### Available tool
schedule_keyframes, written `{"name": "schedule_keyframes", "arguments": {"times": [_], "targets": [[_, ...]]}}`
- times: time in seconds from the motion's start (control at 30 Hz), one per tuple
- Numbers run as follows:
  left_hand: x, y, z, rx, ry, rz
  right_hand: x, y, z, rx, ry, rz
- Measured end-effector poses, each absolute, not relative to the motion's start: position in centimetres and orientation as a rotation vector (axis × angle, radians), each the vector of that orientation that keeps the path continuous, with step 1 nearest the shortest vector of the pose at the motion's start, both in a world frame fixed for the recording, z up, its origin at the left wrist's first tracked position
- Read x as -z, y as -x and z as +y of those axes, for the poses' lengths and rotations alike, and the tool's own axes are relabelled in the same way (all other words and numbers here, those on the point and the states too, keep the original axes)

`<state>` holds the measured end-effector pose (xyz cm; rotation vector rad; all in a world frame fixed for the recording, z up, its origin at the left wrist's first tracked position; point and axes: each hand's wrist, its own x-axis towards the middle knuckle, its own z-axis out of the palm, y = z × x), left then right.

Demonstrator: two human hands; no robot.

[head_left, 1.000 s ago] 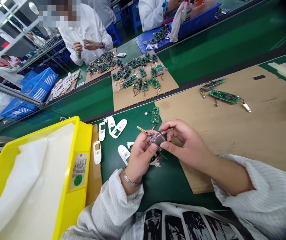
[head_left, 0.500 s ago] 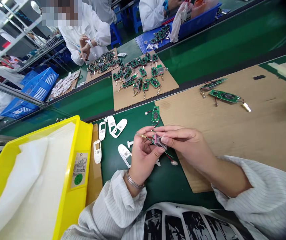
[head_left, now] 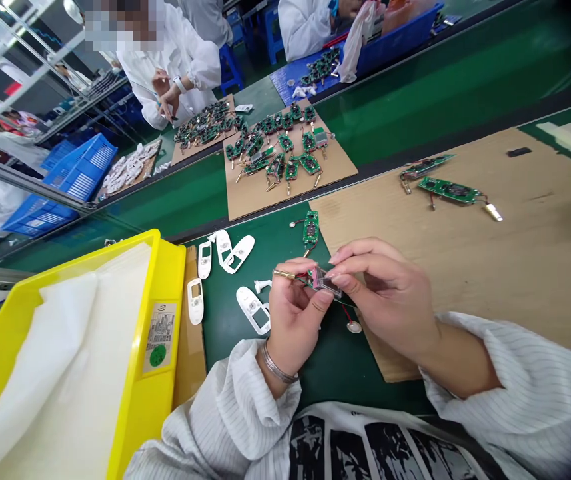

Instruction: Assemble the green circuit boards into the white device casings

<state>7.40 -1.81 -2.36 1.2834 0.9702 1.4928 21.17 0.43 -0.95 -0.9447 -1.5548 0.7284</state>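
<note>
Between my hands is a small circuit board with a display (head_left: 326, 283), pink at one edge and clear at the sides. My left hand (head_left: 295, 320) grips it between thumb and fingers; a brass-coloured cylinder on wires sticks out past the index finger. From its underside a round disc (head_left: 354, 327) dangles on a red wire. My right hand (head_left: 390, 293) pinches the display's right edge with thumb and fingertips. Just beyond lies another green circuit board (head_left: 310, 227) with wired parts. White plastic shells (head_left: 253, 311) with window openings lie left of my left hand.
A yellow bin (head_left: 138, 360) lined with white sheet stands at the left. On the right, a cardboard sheet (head_left: 465, 280) carries two wired boards (head_left: 449, 191). Farther off, more boards cover another cardboard piece (head_left: 250, 200). Across the green belt (head_left: 415, 93) sits a co-worker in white (head_left: 175, 53).
My right hand has shifted slightly, its fingers now more raised and bent at the display's edge. My left hand has moved a little right, showing more of the brass-coloured cylinder.
</note>
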Motion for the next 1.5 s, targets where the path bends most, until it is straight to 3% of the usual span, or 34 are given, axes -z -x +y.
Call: {"name": "schedule_keyframes", "arguments": {"times": [0.23,0.43,0.57,0.83,1.27,1.5], "targets": [[2.2,-7.2,-1.6,-1.620,-1.483,0.928,1.0,-21.1,0.4,-0.689,0.862,-1.557],[2.0,-5.8,-0.5,-1.617,-0.996,1.068,0.8,-22.1,2.0,-0.735,0.706,-1.194],[2.0,-6.0,0.2,-1.625,-0.884,1.098,0.5,-21.9,1.9,-0.964,0.774,-1.386],[2.5,-6.4,0.7,-1.765,-0.735,1.277,-0.1,-19.8,-1.6,-1.023,0.718,-1.854],[2.7,-7.6,-0.5,-1.734,-0.778,1.390,1.9,-18.3,-2.0,-0.933,0.838,-1.835],[2.0,-4.8,0.9,-1.896,-0.794,1.209,2.2,-19.9,-0.1,-0.913,0.920,-1.776]]}}
